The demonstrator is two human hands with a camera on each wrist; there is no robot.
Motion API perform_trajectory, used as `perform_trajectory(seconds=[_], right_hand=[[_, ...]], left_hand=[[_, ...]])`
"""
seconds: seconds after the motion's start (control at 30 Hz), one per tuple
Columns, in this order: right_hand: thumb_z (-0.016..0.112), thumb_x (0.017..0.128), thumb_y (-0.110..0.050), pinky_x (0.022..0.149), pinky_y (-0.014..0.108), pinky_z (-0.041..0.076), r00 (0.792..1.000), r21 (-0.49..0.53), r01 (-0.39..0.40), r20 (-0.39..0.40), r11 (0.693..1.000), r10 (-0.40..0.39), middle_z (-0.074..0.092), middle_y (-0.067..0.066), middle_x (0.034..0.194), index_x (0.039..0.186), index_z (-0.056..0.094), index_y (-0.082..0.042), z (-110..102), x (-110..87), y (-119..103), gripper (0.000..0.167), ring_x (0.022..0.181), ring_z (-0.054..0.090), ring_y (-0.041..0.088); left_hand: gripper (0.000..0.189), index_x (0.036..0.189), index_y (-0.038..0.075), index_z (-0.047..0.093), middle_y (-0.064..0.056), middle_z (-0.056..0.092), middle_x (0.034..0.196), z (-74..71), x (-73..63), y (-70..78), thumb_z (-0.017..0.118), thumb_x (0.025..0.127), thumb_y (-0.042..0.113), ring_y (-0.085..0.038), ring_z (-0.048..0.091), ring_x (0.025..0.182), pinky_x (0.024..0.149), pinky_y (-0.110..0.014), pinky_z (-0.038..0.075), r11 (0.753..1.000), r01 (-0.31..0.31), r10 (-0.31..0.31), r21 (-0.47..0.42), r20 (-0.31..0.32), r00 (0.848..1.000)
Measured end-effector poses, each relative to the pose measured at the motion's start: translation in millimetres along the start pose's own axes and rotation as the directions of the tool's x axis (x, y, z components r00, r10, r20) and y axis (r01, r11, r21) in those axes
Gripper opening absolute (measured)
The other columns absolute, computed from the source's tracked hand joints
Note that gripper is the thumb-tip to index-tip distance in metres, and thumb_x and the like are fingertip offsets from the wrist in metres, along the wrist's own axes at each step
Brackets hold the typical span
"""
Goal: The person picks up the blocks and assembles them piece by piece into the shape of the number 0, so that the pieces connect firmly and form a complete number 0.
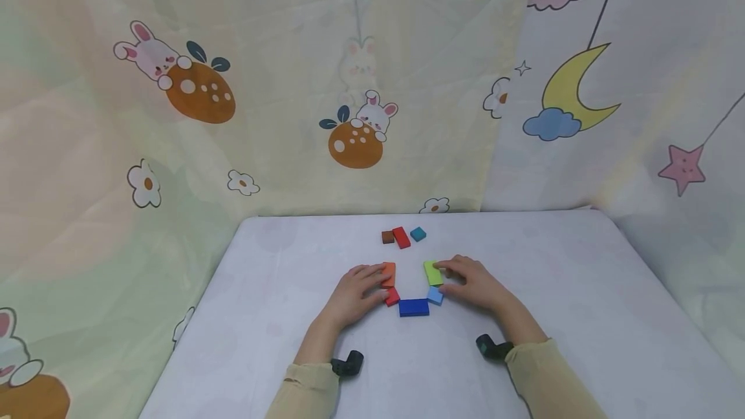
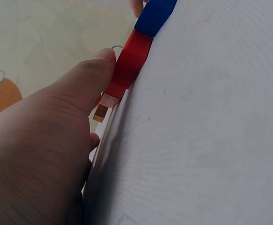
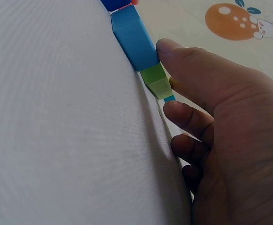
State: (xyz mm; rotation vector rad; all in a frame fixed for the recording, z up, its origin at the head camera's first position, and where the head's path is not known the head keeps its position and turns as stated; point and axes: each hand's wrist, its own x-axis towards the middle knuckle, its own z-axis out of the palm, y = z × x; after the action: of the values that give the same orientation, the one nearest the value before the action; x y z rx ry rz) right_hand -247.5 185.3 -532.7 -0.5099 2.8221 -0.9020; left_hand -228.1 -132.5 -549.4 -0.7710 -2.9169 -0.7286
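Note:
Several coloured blocks form a U on the white table. My left hand lies along its left side, fingers over the orange block and thumb against the small red block. A dark blue block makes the near side, touching the red one at its corner. On the right side, my right hand has its index fingertip at the green block and its thumb at the light blue block. In both wrist views the fingers are loosely bent, with the thumbs resting against the blocks.
Beyond the U lie a brown block, a longer red block and a teal block. The white tabletop ends at a patterned cloth backdrop. Each wrist wears a black camera.

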Motion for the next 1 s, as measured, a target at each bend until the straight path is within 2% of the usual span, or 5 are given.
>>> perform_trajectory(seconds=[0.2,0.37,0.53,0.8,1.0], right_hand=[[0.073,0.086,-0.043,0.09,0.04,0.049,1.0,0.03,-0.004,-0.007,1.0,0.005,0.056,-0.006,0.101,0.134,0.059,-0.032,2.5,4.2,1.8,0.051,0.099,0.05,0.016],[0.067,0.091,-0.045,0.082,0.033,0.048,0.997,0.118,-0.071,-0.009,0.99,0.073,0.057,-0.003,0.1,0.135,0.058,-0.033,0.9,10.9,4.1,0.046,0.095,0.051,0.017],[0.062,0.094,-0.048,0.082,0.032,0.048,0.992,0.162,-0.123,0.001,0.979,0.124,0.057,0.0,0.109,0.137,0.056,-0.032,-9.2,20.9,3.7,0.046,0.099,0.051,0.02],[0.06,0.097,-0.04,0.084,0.036,0.05,0.991,0.149,-0.131,0.023,0.98,0.129,0.056,0.008,0.121,0.141,0.052,-0.023,-38.1,65.6,-2.0,0.048,0.109,0.05,0.027],[0.063,0.096,-0.035,0.091,0.042,0.051,0.98,0.162,-0.192,0.083,0.968,0.181,0.055,0.011,0.123,0.142,0.051,-0.022,-37.0,98.1,-10.2,0.049,0.113,0.05,0.03]], left_hand=[[0.051,0.143,0.036,0.052,0.014,0.043,0.154,-1.5,-1.5,-0.9,0.055,0.095,0.055,-0.024,0.038,0.143,0.118,-0.051,0.031,0.999,0.026,-0.026,-0.02,0.005,1.0],[0.052,0.143,0.038,0.052,0.016,0.042,0.154,-0.2,-0.7,-2.9,0.056,0.094,0.057,-0.023,0.037,0.144,0.117,-0.051,0.033,0.999,0.026,-0.026,-0.025,0.006,1.0],[0.053,0.143,0.039,0.05,0.016,0.042,0.154,-0.1,-0.3,-4.4,0.056,0.094,0.058,-0.021,0.037,0.144,0.118,-0.049,0.032,1.0,0.025,-0.024,-0.019,0.013,1.0],[0.053,0.143,0.04,0.05,0.015,0.041,0.155,-0.5,0.5,-3.3,0.056,0.094,0.057,-0.022,0.037,0.144,0.117,-0.051,0.032,0.999,0.032,-0.032,0.002,0.016,0.999],[0.053,0.143,0.042,0.049,0.016,0.041,0.155,2.3,0.9,-2.7,0.055,0.093,0.06,-0.021,0.037,0.144,0.118,-0.051,0.032,0.999,0.041,-0.041,0.014,0.015,0.999]])
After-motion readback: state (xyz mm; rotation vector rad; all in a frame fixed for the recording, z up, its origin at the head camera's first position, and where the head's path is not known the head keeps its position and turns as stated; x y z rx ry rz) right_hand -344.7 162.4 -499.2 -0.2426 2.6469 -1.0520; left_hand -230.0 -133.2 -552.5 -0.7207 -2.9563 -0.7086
